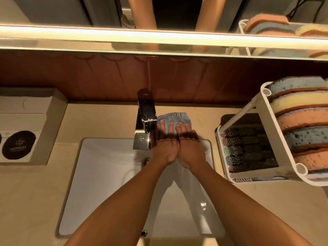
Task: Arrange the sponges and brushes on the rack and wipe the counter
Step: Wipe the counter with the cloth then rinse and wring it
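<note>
Left hand (164,142): fingers straight and slightly spread, laid flat on a blue-grey cloth (174,118); nothing is gripped.
Right hand (190,144): also flat, fingers extended onto the same cloth, its inner edge touching the left hand.
Hands together: side by side, thumbs meeting, both pressing down on the cloth over the far rim of the sink (106,174).
Cloth: bunched on the worktop (35,201) behind the basin, just right of the faucet (145,118); its near part is covered by the fingers.
Sponges (301,118): blue, yellow and orange ones stand on edge in a row in the upper tier of the white rack (262,110), at the right of the worktop.
Brushes (248,144): dark bristled pieces lie in the rack's lower tray; shadow makes their number and shapes hard to tell.
Cut off: the rack and its sponges run out of view on the right; both forearms leave at the bottom edge.
Blur: the knuckles and fingertips are smeared.
Left side: a beige box (51,121) holds a dark round pad (18,144) with a faint logo that cannot be read.
Above: a mirror (106,13) over a glowing light strip (106,34) reflects the arms and the rack.
In the way: the faucet stands close against the left hand's outer side.
</note>
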The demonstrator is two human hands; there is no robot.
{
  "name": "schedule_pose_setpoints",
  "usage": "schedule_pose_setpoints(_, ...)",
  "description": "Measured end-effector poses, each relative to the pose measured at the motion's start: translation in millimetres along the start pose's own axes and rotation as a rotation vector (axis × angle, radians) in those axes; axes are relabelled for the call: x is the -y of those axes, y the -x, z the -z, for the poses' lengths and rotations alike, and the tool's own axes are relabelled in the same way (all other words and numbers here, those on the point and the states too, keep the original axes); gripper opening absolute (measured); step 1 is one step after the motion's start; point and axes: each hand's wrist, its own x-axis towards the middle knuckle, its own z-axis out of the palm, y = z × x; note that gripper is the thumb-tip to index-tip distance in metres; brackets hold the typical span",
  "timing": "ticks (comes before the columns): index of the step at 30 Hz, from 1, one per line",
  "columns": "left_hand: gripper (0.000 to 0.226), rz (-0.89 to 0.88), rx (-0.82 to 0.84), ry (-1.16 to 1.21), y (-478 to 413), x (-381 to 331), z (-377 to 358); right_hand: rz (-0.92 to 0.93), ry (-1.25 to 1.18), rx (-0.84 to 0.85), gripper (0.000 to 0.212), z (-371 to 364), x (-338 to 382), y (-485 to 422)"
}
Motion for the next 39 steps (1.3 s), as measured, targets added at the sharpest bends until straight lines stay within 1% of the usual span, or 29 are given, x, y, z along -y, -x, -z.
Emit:
schedule_pose_setpoints(2,0.069,0.043,-0.009,0.023,-13,-2,-2,0.004,0.042,0.015,0.074,0,-3,-5)
schedule_pose_setpoints(3,0.07,0.039,-0.023,-0.006,-19,-2,-4,0.002,0.047,0.011,0.076,1,-4,-8)
schedule_pose_setpoints(5,0.07,-0.002,-0.064,-0.051,-29,-4,-7,-0.004,0.069,-0.005,0.079,-3,-8,-17)
schedule_pose_setpoints(7,0.069,-0.051,-0.09,-0.038,-42,-3,-12,-0.018,0.114,-0.037,0.08,-9,-12,-27)
schedule_pose_setpoints(9,0.073,-0.085,-0.081,-0.083,-55,-1,-11,-0.015,0.139,-0.037,0.076,-12,-16,-38)
schedule_pose_setpoints(11,0.082,-0.121,-0.048,-0.177,-68,-1,-9,0.009,0.175,-0.067,0.07,-12,-19,-47)
schedule_pose_setpoints(12,0.087,-0.119,-0.026,-0.226,-72,-3,-8,0.002,0.177,-0.084,0.067,-8,-18,-47)
schedule_pose_setpoints(14,0.088,-0.107,-0.012,-0.26,-78,-9,-7,-0.015,0.121,-0.101,0.063,-3,-22,-49)
schedule_pose_setpoints(16,0.092,-0.106,-0.007,-0.24,-83,-17,-1,-0.057,0.066,-0.048,0.065,1,-25,-50)
schedule_pose_setpoints(17,0.092,-0.111,-0.006,-0.239,-85,-21,3,-0.084,0.063,-0.05,0.066,-1,-28,-52)
schedule_pose_setpoints(20,0.086,-0.124,-0.008,-0.23,-91,-31,10,-0.122,0.114,-0.079,0.066,-2,-33,-58)
schedule_pose_setpoints(22,0.087,-0.164,-0.037,-0.219,-95,-35,9,-0.167,0.126,-0.093,0.067,-4,-37,-60)
schedule_pose_setpoints(25,0.072,-0.264,-0.12,-0.18,-103,-34,-5,-0.198,0.14,-0.109,0.068,2,-43,-58)
schedule_pose_setpoints(26,0.074,-0.262,-0.122,-0.185,-104,-35,-6,-0.192,0.132,-0.125,0.065,3,-43,-57)
schedule_pose_setpoints(28,0.085,-0.219,-0.076,-0.209,-100,-38,0,-0.215,0.103,-0.098,0.06,5,-38,-55)
schedule_pose_setpoints(30,0.089,-0.232,-0.059,-0.27,-96,-36,1,-0.249,0.186,-0.131,0.063,0,-34,-48)
schedule_pose_setpoints(33,0.088,-0.357,-0.02,-0.394,-94,-30,-12,-0.243,0.289,-0.146,0.071,-9,-32,-31)
schedule_pose_setpoints(35,0.084,-0.371,-0.005,-0.421,-96,-30,-23,-0.249,0.338,-0.161,0.072,-12,-34,-20)
schedule_pose_setpoints(37,0.081,-0.359,-0.017,-0.418,-95,-34,-21,-0.244,0.31,-0.147,0.073,-15,-34,-17)
schedule_pose_setpoints(39,0.084,-0.409,-0.025,-0.411,-96,-32,-18,-0.237,0.272,-0.153,0.07,-20,-34,-21)
